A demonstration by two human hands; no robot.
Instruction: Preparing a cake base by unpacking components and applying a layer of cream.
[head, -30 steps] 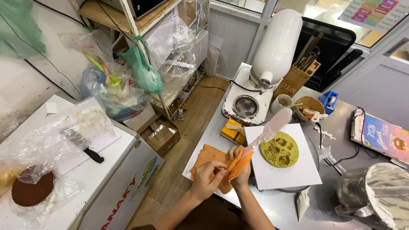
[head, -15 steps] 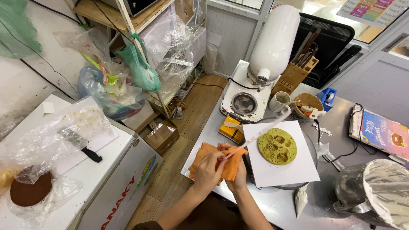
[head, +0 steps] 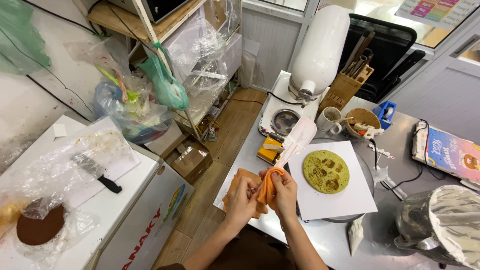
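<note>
My right hand grips the handle of a pale spatula through an orange cloth. The blade points up and away, over the corner of a white square board. My left hand holds the lower part of the same cloth, pinched beside the handle. More of the orange cloth lies on the steel counter under my hands. On the white board rests a round green cake layer with brown patches.
A metal bowl smeared with white cream stands at the right. A white machine, knife block, mug and tape dispenser line the counter's far side. A white chest with plastic-wrapped items and a knife is at left.
The spatula has been raised again with its blade pointing up and away, after being drawn down into the cloth half a second ago. Both hands stayed together on the cloth.
</note>
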